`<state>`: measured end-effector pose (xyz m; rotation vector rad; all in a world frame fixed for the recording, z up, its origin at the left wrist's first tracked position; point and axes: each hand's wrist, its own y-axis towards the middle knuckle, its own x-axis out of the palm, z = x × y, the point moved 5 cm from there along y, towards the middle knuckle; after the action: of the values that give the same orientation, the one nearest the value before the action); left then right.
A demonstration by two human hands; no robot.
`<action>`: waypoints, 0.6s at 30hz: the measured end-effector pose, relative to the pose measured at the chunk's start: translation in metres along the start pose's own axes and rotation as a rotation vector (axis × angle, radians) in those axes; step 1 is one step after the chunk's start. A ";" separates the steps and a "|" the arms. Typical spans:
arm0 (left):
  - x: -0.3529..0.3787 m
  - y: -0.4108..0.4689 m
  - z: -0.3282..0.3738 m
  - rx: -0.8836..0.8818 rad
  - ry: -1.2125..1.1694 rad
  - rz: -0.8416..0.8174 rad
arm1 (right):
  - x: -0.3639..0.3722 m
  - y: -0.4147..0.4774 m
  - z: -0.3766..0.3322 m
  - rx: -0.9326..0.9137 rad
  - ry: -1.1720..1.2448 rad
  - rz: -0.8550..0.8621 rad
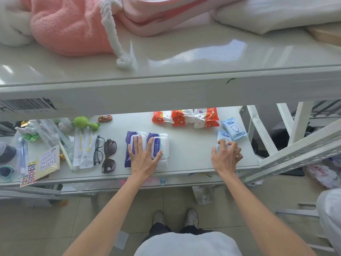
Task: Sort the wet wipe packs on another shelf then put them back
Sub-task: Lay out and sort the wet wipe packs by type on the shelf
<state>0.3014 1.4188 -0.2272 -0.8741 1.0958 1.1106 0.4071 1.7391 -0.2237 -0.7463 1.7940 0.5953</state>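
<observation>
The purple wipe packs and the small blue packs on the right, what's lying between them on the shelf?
Nothing: in the head view, only bare white shelf separates the purple wipe packs from the small blue packs.

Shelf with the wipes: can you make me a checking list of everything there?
Surface: white shelf, glossy.
Job's things: two big purple packs side by side; orange packs piled at back; small blue packs at right.
Clutter: glasses, sunglasses, toy car, green toy, sticker sheet.
Hands: left hand flat on purple packs; right hand, fingers curled on a blue pack.
Cables: nothing seen.
Surroundings: pink towel on upper shelf; tiled floor.
</observation>
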 end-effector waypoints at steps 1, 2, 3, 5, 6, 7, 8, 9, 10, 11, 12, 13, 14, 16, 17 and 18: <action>-0.001 0.001 0.000 0.007 -0.006 -0.001 | 0.001 0.003 0.002 0.021 0.014 -0.002; -0.001 0.002 -0.001 0.009 -0.005 -0.016 | 0.003 0.005 0.003 0.036 0.022 -0.012; 0.000 0.002 -0.002 0.006 -0.002 -0.038 | 0.005 0.006 0.002 0.043 0.027 -0.021; 0.001 0.003 -0.002 -0.010 0.009 -0.085 | 0.011 0.003 -0.003 0.039 0.052 -0.026; 0.001 0.003 -0.001 -0.016 0.022 -0.104 | 0.015 -0.003 -0.011 0.019 0.071 -0.024; 0.001 0.003 0.000 -0.021 0.036 -0.117 | 0.020 -0.012 -0.023 -0.024 0.094 -0.025; 0.001 0.003 0.001 -0.024 0.042 -0.120 | 0.027 -0.024 -0.039 -0.092 0.118 -0.033; 0.000 0.003 0.002 -0.028 0.043 -0.119 | 0.034 -0.038 -0.058 -0.175 0.133 -0.051; -0.001 0.003 0.003 -0.031 0.043 -0.119 | 0.042 -0.052 -0.078 -0.258 0.135 -0.077; -0.001 0.004 0.004 -0.038 0.044 -0.126 | 0.050 -0.066 -0.098 -0.328 0.131 -0.104; -0.002 0.004 0.007 -0.050 0.038 -0.141 | 0.055 -0.077 -0.115 -0.373 0.131 -0.125; -0.003 0.005 0.010 -0.074 0.020 -0.165 | 0.058 -0.085 -0.129 -0.390 0.144 -0.139; -0.005 0.007 0.013 -0.105 -0.002 -0.194 | 0.057 -0.089 -0.138 -0.387 0.166 -0.155; -0.005 0.010 0.022 -0.152 0.004 -0.246 | 0.049 -0.081 -0.139 -0.380 0.205 -0.185; -0.004 0.011 0.026 -0.159 0.032 -0.259 | 0.042 -0.070 -0.130 -0.373 0.215 -0.173; -0.002 0.011 0.028 -0.163 0.058 -0.262 | 0.035 -0.053 -0.115 -0.343 0.209 -0.137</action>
<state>0.2969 1.4478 -0.2184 -1.1499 0.9151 0.9693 0.3635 1.6150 -0.2216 -1.1932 1.8327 0.7662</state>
